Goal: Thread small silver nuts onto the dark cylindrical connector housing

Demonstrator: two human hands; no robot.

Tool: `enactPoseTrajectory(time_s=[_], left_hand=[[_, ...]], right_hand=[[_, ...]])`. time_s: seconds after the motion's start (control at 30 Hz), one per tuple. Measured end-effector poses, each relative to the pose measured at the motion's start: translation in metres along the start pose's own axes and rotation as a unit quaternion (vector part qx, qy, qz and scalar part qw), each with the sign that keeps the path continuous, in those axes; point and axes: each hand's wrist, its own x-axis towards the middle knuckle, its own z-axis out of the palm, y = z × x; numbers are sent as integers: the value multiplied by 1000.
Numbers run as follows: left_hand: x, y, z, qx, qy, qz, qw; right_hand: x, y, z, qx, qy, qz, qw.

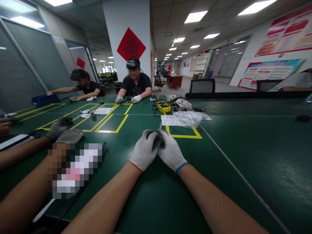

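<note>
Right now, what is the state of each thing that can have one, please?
Left hand: gloved, closed.
Right hand: gloved, closed.
Small dark object: held between both hands, mostly hidden.
Plastic bag: crumpled, partly over the paper.
Yellow tray: open on top.
Ceiling lights: lit.

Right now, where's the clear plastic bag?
In the head view, the plastic bag lies right of centre, partly over the white paper, beyond the right hand, near the yellow box.

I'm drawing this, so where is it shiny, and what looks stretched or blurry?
In the head view, ceiling lights glare white; the green table shines palely at right; wall posters there look slanted and stretched; between the left hand and right hand, details look dark and unclear.
</note>
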Motion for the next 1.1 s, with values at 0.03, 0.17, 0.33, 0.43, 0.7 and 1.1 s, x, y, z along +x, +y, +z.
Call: enactPoseTrajectory(time_s=[0.03,0.17,0.33,0.43,0.7,1.1], left_hand=[[0,5,0,-20,-1,12,1000],[2,10,-5,-93,21,-8,995],[6,-12,-10,-83,-97,-36,991],[9,-27,-7,-54,-200,-64,976],[14,-37,-2,-71,-257,-47,963],[15,-29,-8,-47,-267,-53,961]], right_hand=[[0,1,0,0,4,-15,1000],[-1,2,-4,-4,33,-19,999],[2,0,-7,4,85,62,994],[3,0,-8,32,76,95,992],[2,-6,-10,-99,41,34,994],[2,0,-7,-80,25,80,993]])
